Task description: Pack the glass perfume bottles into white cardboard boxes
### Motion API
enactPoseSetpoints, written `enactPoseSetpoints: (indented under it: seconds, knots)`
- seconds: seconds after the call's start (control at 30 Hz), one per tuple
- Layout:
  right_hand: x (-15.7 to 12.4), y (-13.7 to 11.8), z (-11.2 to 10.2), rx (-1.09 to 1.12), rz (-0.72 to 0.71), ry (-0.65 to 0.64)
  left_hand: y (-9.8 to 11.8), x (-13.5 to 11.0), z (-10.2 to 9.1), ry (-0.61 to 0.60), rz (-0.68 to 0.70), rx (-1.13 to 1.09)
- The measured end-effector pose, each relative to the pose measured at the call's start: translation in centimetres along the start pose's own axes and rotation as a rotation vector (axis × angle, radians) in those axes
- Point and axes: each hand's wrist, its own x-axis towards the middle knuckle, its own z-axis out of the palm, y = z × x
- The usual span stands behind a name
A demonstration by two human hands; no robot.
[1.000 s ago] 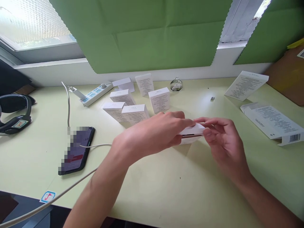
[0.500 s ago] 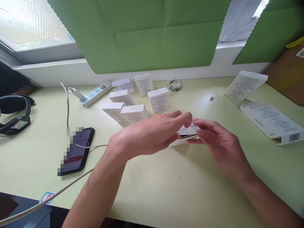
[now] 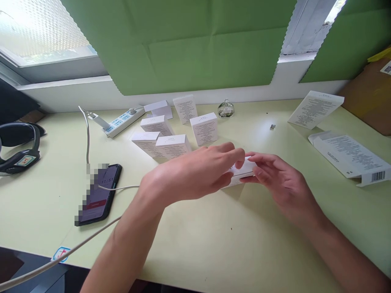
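Note:
Between my two hands, at the middle of the table, stands a small white carton with its top flap down. My left hand reaches across from the left, its fingers bent over the carton's top and near side. My right hand grips the carton's right end, thumb on the near side and fingers at the back. Much of the carton is hidden by both hands. Beyond my left hand several printed white cartons stand together, and a round glass bottle sits farther back.
At the left lie a phone with a cable, a power strip and a black headset. To the right are a standing white carton, a flattened carton and a small metal piece. A brown cardboard box stands at the far right.
The carton's top flap has gone down, and the dark gap along its near edge has closed. Both hands have stayed nearly in place.

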Motion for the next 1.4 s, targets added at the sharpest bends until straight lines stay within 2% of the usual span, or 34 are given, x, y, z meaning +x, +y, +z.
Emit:
enactPoseSetpoints:
  seconds: [0.3,0.53,0.9,1.07,1.23,1.4]
  knots:
    - [-0.1,0.2,0.4,0.040,-0.015,0.037,0.4,0.4,0.2,0.023,-0.003,0.097]
    - [0.0,0.2,0.1,0.019,-0.023,0.030,-0.4,0.4,0.0,0.007,0.011,-0.009]
    - [-0.1,-0.3,0.5,0.029,0.097,0.043,-2.1,0.5,-0.7,-0.086,0.057,-0.225]
    - [0.0,-0.2,0.6,0.005,0.085,0.079,-2.2,0.4,-0.5,-0.074,0.043,-0.234]
    - [-0.1,-0.3,0.5,-0.024,0.081,0.104,-2.8,0.2,-0.5,-0.075,0.107,-0.283]
    - [-0.1,-0.4,0.4,-0.039,0.075,0.114,-2.7,0.4,-0.4,-0.088,0.076,-0.229]
